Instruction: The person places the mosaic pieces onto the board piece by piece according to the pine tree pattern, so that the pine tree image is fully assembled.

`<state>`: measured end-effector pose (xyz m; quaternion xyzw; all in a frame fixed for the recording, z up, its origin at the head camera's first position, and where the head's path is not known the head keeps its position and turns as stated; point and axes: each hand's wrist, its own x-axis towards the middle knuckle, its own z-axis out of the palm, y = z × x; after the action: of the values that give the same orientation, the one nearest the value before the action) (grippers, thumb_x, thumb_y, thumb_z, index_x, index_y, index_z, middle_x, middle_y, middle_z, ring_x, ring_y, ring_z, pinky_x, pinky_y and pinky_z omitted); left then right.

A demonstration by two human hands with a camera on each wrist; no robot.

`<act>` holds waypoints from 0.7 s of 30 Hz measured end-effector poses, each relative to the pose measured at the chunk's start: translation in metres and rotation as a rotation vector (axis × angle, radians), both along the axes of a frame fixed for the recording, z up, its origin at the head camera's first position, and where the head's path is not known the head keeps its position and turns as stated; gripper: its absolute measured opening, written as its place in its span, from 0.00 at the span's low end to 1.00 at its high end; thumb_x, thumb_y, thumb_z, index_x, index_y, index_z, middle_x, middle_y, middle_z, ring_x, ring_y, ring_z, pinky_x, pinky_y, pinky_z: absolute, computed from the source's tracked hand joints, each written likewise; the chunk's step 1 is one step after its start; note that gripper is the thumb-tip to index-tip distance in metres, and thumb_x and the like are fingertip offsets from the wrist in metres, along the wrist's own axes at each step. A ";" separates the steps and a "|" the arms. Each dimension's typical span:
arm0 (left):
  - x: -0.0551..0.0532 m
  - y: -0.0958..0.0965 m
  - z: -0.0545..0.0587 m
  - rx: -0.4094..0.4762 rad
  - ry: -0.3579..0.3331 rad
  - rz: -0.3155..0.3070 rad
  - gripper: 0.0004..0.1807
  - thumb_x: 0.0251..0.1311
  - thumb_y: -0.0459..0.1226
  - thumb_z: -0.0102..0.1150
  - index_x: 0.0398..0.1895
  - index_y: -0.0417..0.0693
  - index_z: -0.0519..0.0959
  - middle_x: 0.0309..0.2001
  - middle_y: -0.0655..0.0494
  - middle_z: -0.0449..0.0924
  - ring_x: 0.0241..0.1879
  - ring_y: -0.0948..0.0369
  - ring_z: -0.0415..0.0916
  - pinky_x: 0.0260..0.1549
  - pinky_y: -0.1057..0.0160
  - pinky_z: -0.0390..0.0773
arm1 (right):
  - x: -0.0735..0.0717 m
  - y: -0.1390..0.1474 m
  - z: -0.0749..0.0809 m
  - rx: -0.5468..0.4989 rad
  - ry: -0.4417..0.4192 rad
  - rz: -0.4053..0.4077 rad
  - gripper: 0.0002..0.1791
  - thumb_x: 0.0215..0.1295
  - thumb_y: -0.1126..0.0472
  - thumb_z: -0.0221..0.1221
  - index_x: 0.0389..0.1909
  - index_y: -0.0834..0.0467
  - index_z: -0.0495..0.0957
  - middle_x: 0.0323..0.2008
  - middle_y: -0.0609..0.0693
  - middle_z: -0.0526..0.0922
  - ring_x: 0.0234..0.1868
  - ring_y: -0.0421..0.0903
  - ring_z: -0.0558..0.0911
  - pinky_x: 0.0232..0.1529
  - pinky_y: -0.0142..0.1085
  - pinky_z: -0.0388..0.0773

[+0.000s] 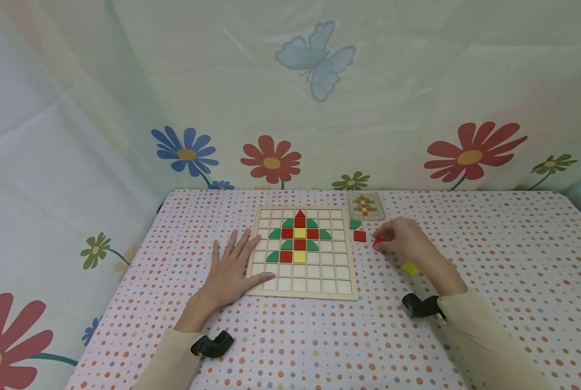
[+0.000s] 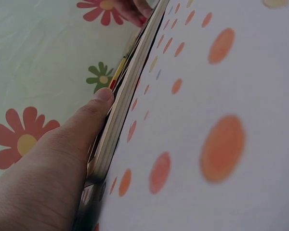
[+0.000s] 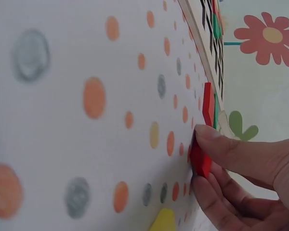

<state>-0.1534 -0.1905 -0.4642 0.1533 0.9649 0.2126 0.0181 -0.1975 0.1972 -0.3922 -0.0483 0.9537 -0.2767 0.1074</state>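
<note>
A square wooden grid board point(image 1: 320, 284) lies on the table with red, green and yellow flat pieces set in its cells in a tree shape. My left hand point(image 1: 229, 271) rests with spread fingers on the board's left edge; in the left wrist view its thumb point(image 2: 94, 108) lies along the rim. To the right of the board, my right hand point(image 1: 405, 238) pinches a red piece point(image 3: 201, 156) between thumb and fingers, at the tabletop. Beside that hand lie a red square tile point(image 1: 360, 236), a green piece point(image 1: 355, 223) and a yellow tile point(image 1: 410, 268).
Behind the loose pieces is a small pattern card point(image 1: 366, 207) showing a similar tree. The tablecloth point(image 1: 290, 341) is dotted. A flowered curtain point(image 1: 378, 108) hangs along the table's back edge.
</note>
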 end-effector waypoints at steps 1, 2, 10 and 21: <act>0.000 0.000 0.000 0.000 0.001 -0.001 0.56 0.60 0.70 0.60 0.85 0.56 0.54 0.86 0.51 0.40 0.84 0.46 0.30 0.74 0.28 0.27 | 0.001 0.000 -0.001 -0.006 0.016 -0.007 0.16 0.62 0.69 0.73 0.48 0.71 0.85 0.39 0.61 0.87 0.38 0.53 0.83 0.42 0.47 0.82; 0.000 0.000 0.000 -0.002 0.000 -0.001 0.56 0.60 0.70 0.60 0.85 0.56 0.54 0.86 0.51 0.40 0.84 0.46 0.30 0.74 0.28 0.27 | 0.003 0.000 -0.002 -0.012 0.032 -0.015 0.15 0.62 0.69 0.73 0.47 0.71 0.85 0.38 0.60 0.88 0.37 0.53 0.83 0.42 0.47 0.82; -0.001 0.000 -0.001 -0.007 -0.010 0.005 0.56 0.61 0.70 0.59 0.85 0.56 0.53 0.86 0.51 0.40 0.84 0.46 0.29 0.74 0.29 0.26 | 0.016 -0.002 -0.004 -0.033 0.179 -0.022 0.09 0.56 0.71 0.76 0.36 0.68 0.86 0.29 0.56 0.84 0.31 0.49 0.80 0.33 0.39 0.77; -0.002 -0.001 -0.003 -0.016 -0.008 0.003 0.56 0.61 0.70 0.59 0.86 0.56 0.53 0.86 0.51 0.40 0.84 0.45 0.30 0.74 0.29 0.26 | 0.032 -0.037 0.012 -0.095 0.278 0.103 0.07 0.59 0.76 0.71 0.39 0.68 0.89 0.34 0.55 0.85 0.39 0.53 0.84 0.41 0.47 0.85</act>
<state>-0.1558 -0.1911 -0.4674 0.1507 0.9667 0.2055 0.0230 -0.1659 0.1606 -0.3804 -0.1400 0.9416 -0.3061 -0.0140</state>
